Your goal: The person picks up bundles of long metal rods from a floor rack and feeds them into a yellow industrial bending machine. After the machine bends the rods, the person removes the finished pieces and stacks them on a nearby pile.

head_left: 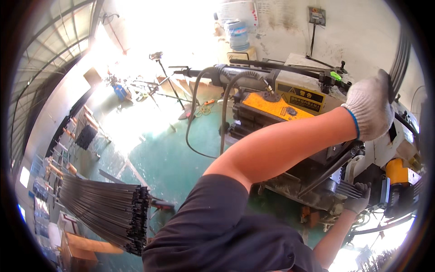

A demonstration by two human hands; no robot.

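Observation:
My left hand [369, 106] wears a white knit glove with a blue cuff edge and a dark palm. It is stretched far out to the upper right, closed round several dark metal rods [401, 61] that stand up toward the picture's edge. At the lower right, my right hand [358, 200], in a grey glove, is closed on the ends of several thin metal rods [348, 189] beside the machine. Its fingertips are partly hidden. Between the two hands lies the machine [290, 109], with a yellow top plate and a yellow warning label.
Left of me a large bundle of long dark rods [99, 204] rests on a rack, their ends facing me. Black hoses [223, 113] loop from the machine to the green floor [167, 145]. Behind it are a water bottle [237, 35] and a wall box [316, 16]. A yellow block [396, 171] sits at the right.

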